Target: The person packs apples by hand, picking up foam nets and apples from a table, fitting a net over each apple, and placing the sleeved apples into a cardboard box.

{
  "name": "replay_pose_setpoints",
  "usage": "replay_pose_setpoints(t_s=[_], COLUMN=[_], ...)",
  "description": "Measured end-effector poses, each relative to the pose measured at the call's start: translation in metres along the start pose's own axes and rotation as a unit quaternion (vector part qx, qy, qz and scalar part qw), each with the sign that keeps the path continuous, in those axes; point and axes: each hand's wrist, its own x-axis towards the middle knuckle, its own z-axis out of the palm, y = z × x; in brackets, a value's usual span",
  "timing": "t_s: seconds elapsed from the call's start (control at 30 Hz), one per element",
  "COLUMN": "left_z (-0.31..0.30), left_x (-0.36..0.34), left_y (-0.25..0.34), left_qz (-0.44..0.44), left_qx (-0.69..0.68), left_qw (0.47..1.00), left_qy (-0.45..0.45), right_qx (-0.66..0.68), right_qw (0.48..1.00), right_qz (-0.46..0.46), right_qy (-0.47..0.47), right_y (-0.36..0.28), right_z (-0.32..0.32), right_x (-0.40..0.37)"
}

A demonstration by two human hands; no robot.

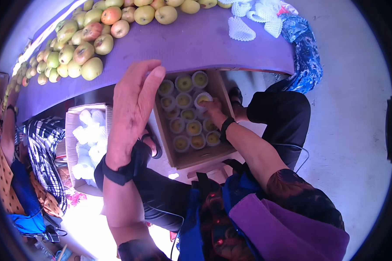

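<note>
My right hand [214, 109] reaches into a cardboard box [207, 157] and has its fingers around an apple in a white foam net [203, 100]. Several other yellow-green apples stand in rows in that box, each in its own net, such as one apple [194, 128] near the middle. My left hand [137, 93] is raised beside the box, near the table edge, with fingers stretched out, thumb apart, and nothing visible in it. Its fingertips are partly turned from view.
A purple-covered table [174, 48] curves across the front, bearing a pile of loose apples [82, 52] and some foam nets [241, 29]. Left of my knee stands a carton of white foam nets [91, 137]. Blue patterned cloth [302, 48] hangs at the table's right end. Another person's arm [8, 126] is at far left.
</note>
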Motion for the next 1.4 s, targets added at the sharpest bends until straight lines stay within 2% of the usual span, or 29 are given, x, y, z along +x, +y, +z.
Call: replay_pose_setpoints(t_s=[0.07,0.1,0.17,0.23,0.33,0.4,0.5,0.57,0.6,0.67,0.7,0.77,0.8,0.87,1.03,1.1,1.4], left_z=[-0.004,-0.005,-0.005,-0.003,0.005,0.009,0.012,0.013,0.014,0.015,0.016,0.017,0.018,0.020,0.022,0.023,0.027], left_x=[-0.006,-0.007,-0.007,-0.007,-0.008,-0.009,-0.007,-0.006,-0.005,-0.004,-0.003,-0.001,0.000,0.001,0.002,0.002,0.003], left_y=[0.013,0.019,0.029,0.027,0.011,0.001,0.001,0.003,0.005,0.006,0.006,0.006,0.006,0.005,0.006,0.009,0.005], left_qz=[-0.013,-0.023,-0.062,-0.100,-0.087,-0.003,0.019,0.023,0.026,0.024,0.024,0.022,0.022,0.017,0.018,-0.028,-0.014], left_qx=[0.023,0.044,0.047,0.052,0.102,0.160,0.184,0.200,0.217,0.208,0.198,0.198,0.197,0.197,0.207,0.206,0.215], left_qw=[0.999,0.997,0.993,0.987,0.981,0.977,0.971,0.967,0.963,0.965,0.967,0.967,0.968,0.968,0.963,0.962,0.959], left_qy=[-0.030,-0.053,-0.086,-0.117,-0.138,-0.139,-0.151,-0.157,-0.159,-0.161,-0.158,-0.158,-0.156,-0.157,-0.169,-0.175,-0.185], right_qx=[0.037,0.041,0.067,0.059,0.047,0.044,0.081,-0.079,-0.077,0.064,0.065,0.045,0.047,0.106,0.131,0.145,0.183], right_qw=[0.996,0.995,0.987,0.989,0.989,0.988,0.989,0.956,0.957,0.995,0.995,0.986,0.986,0.991,0.989,0.987,0.977], right_qz=[0.010,0.016,-0.055,-0.046,-0.055,-0.065,-0.074,-0.270,-0.267,-0.069,-0.067,-0.150,-0.149,-0.042,-0.056,-0.060,-0.099], right_qy=[0.085,0.087,0.134,0.128,0.127,0.136,0.095,0.084,0.085,0.043,0.044,0.055,0.055,0.068,0.047,0.040,0.042], right_y=[0.001,0.011,0.039,0.031,0.038,0.049,0.058,0.071,0.056,-0.001,0.001,0.004,-0.001,-0.010,0.008,0.015,0.044], right_z=[0.003,0.004,0.007,0.009,0.014,0.013,0.007,0.003,0.003,0.007,0.009,0.013,0.015,0.018,0.018,0.018,0.019], right_x=[0.000,0.010,0.039,0.035,0.052,0.064,0.068,0.070,0.058,0.020,0.021,0.023,0.021,0.015,0.032,0.039,0.065])
